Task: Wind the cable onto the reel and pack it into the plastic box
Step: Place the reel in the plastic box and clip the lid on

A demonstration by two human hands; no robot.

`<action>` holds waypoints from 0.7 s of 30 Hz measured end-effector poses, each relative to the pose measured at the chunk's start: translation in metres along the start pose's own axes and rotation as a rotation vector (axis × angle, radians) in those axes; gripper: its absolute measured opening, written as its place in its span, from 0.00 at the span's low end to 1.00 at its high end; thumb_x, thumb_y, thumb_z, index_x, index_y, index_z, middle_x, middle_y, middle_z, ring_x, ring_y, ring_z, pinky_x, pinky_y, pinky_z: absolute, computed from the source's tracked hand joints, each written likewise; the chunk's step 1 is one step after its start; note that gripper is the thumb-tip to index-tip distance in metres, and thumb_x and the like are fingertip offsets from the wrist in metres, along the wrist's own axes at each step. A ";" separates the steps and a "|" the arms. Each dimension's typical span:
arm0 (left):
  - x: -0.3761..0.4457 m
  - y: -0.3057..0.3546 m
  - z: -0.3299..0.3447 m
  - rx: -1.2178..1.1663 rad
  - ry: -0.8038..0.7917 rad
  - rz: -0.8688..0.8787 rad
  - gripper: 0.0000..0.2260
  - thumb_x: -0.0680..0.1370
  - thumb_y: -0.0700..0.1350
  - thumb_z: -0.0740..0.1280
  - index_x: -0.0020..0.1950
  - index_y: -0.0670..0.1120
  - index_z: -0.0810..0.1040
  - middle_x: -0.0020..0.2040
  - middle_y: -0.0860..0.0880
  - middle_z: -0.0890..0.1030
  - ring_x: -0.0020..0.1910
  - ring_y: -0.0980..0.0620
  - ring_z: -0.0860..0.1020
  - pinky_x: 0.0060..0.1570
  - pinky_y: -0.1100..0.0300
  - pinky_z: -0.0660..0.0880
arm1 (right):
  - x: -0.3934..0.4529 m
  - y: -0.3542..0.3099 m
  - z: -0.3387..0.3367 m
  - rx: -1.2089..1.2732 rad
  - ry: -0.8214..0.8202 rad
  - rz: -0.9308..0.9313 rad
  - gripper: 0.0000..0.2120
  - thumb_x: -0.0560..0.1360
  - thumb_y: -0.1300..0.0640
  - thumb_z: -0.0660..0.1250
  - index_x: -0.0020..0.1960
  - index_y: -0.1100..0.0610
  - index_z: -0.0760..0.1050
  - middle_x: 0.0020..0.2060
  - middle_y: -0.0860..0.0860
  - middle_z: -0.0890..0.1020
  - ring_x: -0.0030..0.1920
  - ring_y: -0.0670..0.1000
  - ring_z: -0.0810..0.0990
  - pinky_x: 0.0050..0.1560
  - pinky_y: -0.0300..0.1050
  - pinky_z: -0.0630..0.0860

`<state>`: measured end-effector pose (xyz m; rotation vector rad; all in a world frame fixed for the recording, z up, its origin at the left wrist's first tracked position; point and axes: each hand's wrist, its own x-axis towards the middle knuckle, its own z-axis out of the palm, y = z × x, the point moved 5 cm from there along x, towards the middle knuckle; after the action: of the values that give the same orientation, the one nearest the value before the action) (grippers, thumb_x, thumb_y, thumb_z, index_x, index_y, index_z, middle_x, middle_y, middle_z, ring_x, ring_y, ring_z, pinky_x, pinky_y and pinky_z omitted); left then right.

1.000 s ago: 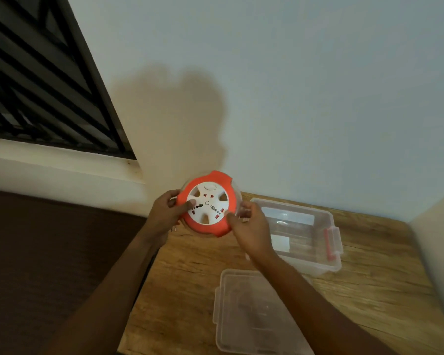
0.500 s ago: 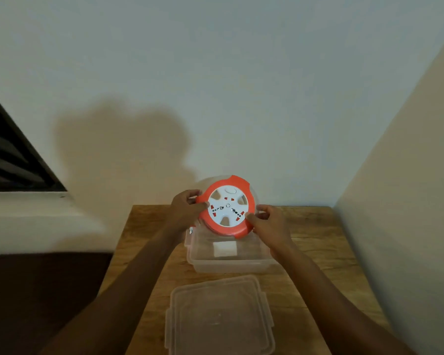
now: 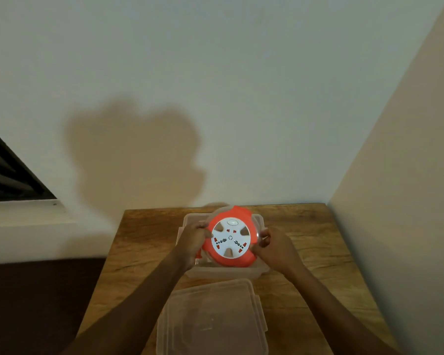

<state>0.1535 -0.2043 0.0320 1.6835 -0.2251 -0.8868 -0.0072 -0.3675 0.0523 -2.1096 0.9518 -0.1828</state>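
Observation:
An orange cable reel (image 3: 230,238) with a white socket face sits tilted inside the mouth of the clear plastic box (image 3: 224,272). My left hand (image 3: 192,242) grips the reel's left edge and my right hand (image 3: 273,247) grips its right edge. An orange plug (image 3: 198,258) pokes out under my left hand. The wound cable itself is hidden by the reel's face. The box stands on the wooden table (image 3: 318,252).
The box's clear lid (image 3: 212,321) lies flat on the table just in front of the box. Walls close in behind and to the right (image 3: 395,201). The table's left edge drops to a dark floor; a window sill (image 3: 23,213) is at the left.
The reel has gone down from above the box into its opening, both hands still on it. The view has swung so the box is now centred.

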 end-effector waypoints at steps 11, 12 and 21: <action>0.009 -0.027 0.010 0.041 -0.088 -0.089 0.10 0.84 0.48 0.62 0.58 0.53 0.83 0.51 0.46 0.89 0.48 0.45 0.88 0.46 0.46 0.86 | 0.005 0.005 0.019 -0.442 0.115 -0.003 0.18 0.72 0.40 0.64 0.56 0.49 0.78 0.64 0.53 0.70 0.63 0.54 0.64 0.60 0.49 0.68; 0.012 -0.030 0.010 0.104 -0.072 -0.088 0.09 0.84 0.48 0.63 0.56 0.53 0.83 0.50 0.46 0.88 0.48 0.45 0.87 0.49 0.45 0.85 | 0.004 0.006 0.022 -0.464 0.136 -0.026 0.18 0.73 0.39 0.62 0.56 0.49 0.78 0.65 0.53 0.69 0.64 0.55 0.63 0.60 0.51 0.68; 0.020 -0.037 0.012 0.157 -0.067 -0.186 0.12 0.85 0.50 0.59 0.59 0.49 0.81 0.49 0.45 0.88 0.49 0.45 0.86 0.46 0.50 0.85 | 0.010 0.020 0.038 -0.495 0.031 0.017 0.17 0.77 0.42 0.58 0.61 0.46 0.76 0.77 0.53 0.53 0.75 0.61 0.50 0.70 0.66 0.59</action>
<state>0.1488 -0.2126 -0.0104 1.8437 -0.1900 -1.0886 0.0042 -0.3587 0.0103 -2.5501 1.1191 0.0357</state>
